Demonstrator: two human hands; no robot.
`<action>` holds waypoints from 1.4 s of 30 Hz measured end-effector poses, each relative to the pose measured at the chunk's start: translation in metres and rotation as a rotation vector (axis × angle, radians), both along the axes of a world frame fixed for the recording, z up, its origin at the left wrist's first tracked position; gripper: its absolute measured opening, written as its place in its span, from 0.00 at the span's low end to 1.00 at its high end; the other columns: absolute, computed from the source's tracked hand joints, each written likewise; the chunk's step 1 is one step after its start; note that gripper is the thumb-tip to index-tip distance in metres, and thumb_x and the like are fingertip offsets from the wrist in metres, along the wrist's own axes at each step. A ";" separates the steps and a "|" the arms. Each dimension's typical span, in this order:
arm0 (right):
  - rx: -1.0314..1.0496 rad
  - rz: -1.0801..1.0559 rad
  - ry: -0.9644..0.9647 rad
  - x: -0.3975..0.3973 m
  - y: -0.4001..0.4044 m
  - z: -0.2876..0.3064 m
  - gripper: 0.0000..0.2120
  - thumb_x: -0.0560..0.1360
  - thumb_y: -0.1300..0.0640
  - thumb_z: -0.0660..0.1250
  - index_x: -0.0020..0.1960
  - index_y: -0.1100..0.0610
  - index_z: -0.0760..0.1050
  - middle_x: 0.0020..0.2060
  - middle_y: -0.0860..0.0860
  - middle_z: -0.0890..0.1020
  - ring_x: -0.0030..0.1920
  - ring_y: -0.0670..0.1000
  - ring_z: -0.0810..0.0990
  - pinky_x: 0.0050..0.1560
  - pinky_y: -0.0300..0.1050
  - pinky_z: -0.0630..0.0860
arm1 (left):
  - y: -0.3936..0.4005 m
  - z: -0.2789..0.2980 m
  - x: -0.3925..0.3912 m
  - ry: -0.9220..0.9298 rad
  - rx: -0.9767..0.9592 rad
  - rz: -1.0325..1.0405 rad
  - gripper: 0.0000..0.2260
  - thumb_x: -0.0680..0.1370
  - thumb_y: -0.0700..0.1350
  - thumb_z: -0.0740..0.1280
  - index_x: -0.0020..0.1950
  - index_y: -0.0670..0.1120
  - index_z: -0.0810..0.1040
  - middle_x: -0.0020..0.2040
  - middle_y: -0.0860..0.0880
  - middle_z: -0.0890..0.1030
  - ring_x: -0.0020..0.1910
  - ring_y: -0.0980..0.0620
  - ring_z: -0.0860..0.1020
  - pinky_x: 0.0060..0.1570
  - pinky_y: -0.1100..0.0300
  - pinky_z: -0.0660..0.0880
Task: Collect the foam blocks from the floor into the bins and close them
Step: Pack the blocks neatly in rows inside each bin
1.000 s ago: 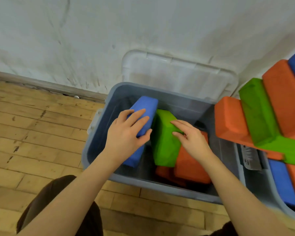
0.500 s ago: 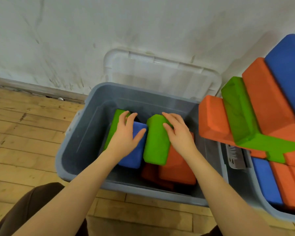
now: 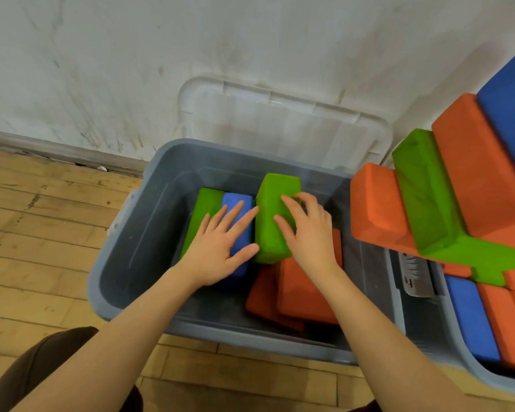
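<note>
the grey bin (image 3: pixel 125 263) is sitting on the floor by the wall, its lid (image 3: pixel 280 126) leaning open behind. inside, orange blocks (image 3: pixel 304 295) are lying flat; a green block (image 3: pixel 272 215) is standing on edge, the right hand (image 3: pixel 306 233) curling over its top. the left hand (image 3: pixel 220 248) is resting flat-fingered on a blue block (image 3: pixel 238 203). foam likely light, squashy, grippy: taking the long sides should work.

No readable text or labels anywhere.
</note>
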State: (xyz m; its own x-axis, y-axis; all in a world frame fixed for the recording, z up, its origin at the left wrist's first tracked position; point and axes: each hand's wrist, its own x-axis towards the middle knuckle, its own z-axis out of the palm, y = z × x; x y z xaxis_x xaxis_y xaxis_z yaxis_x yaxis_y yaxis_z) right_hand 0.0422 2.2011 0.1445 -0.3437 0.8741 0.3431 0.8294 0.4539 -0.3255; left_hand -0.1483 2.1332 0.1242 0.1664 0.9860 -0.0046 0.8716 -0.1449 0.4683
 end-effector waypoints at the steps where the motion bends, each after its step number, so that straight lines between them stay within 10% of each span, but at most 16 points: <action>1: -0.039 0.029 0.054 0.000 0.004 0.002 0.22 0.75 0.45 0.58 0.61 0.57 0.77 0.60 0.57 0.76 0.55 0.59 0.78 0.55 0.55 0.74 | 0.003 0.001 0.002 0.053 0.033 -0.023 0.33 0.70 0.74 0.35 0.73 0.64 0.40 0.77 0.56 0.48 0.76 0.49 0.47 0.73 0.46 0.45; 9: -0.274 0.197 -0.082 0.029 0.005 -0.011 0.40 0.73 0.39 0.63 0.77 0.47 0.47 0.76 0.45 0.44 0.75 0.46 0.52 0.75 0.55 0.46 | 0.035 -0.005 0.020 0.133 0.073 0.093 0.30 0.73 0.69 0.38 0.75 0.64 0.48 0.77 0.56 0.54 0.76 0.45 0.54 0.72 0.44 0.47; 15: -0.171 0.108 -0.292 0.016 0.026 -0.003 0.35 0.75 0.43 0.62 0.77 0.52 0.53 0.77 0.52 0.52 0.76 0.58 0.53 0.74 0.52 0.44 | 0.055 0.001 0.021 0.144 -0.011 0.136 0.28 0.74 0.68 0.38 0.74 0.65 0.45 0.77 0.56 0.53 0.75 0.45 0.54 0.72 0.44 0.46; 22: 0.205 0.244 -0.082 -0.017 -0.016 -0.002 0.22 0.74 0.48 0.62 0.66 0.54 0.74 0.69 0.53 0.71 0.67 0.56 0.66 0.63 0.51 0.60 | 0.027 0.000 -0.025 -0.067 0.006 0.299 0.26 0.78 0.61 0.45 0.74 0.58 0.60 0.75 0.53 0.62 0.72 0.48 0.62 0.69 0.50 0.55; 27: 0.067 0.397 -0.402 -0.048 -0.028 -0.025 0.30 0.71 0.34 0.55 0.64 0.49 0.76 0.66 0.51 0.75 0.68 0.57 0.70 0.68 0.57 0.52 | -0.002 -0.019 -0.064 0.006 -0.146 0.399 0.20 0.82 0.52 0.54 0.74 0.55 0.63 0.75 0.51 0.61 0.71 0.44 0.61 0.67 0.47 0.58; 35: 0.076 0.346 -0.524 -0.042 -0.029 -0.054 0.29 0.72 0.34 0.53 0.68 0.44 0.71 0.67 0.49 0.74 0.69 0.58 0.70 0.69 0.62 0.42 | 0.004 -0.047 -0.061 0.318 -0.482 0.058 0.45 0.70 0.66 0.67 0.76 0.58 0.42 0.77 0.49 0.39 0.75 0.38 0.48 0.70 0.43 0.52; 42: 0.146 0.314 -0.504 -0.044 -0.026 -0.063 0.29 0.72 0.34 0.53 0.69 0.44 0.70 0.68 0.48 0.73 0.68 0.56 0.71 0.68 0.63 0.48 | 0.008 -0.063 -0.060 0.254 -0.507 0.076 0.49 0.68 0.57 0.74 0.77 0.55 0.44 0.77 0.47 0.37 0.68 0.33 0.62 0.65 0.44 0.64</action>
State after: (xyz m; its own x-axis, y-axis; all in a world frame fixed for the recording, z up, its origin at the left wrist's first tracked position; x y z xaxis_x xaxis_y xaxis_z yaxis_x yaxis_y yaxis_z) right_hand -0.0022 2.1753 0.0812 -0.7287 0.6609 0.1793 0.6844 0.7122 0.1563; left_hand -0.2081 2.1412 0.0611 0.0272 0.8592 -0.5109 0.9651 0.1106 0.2373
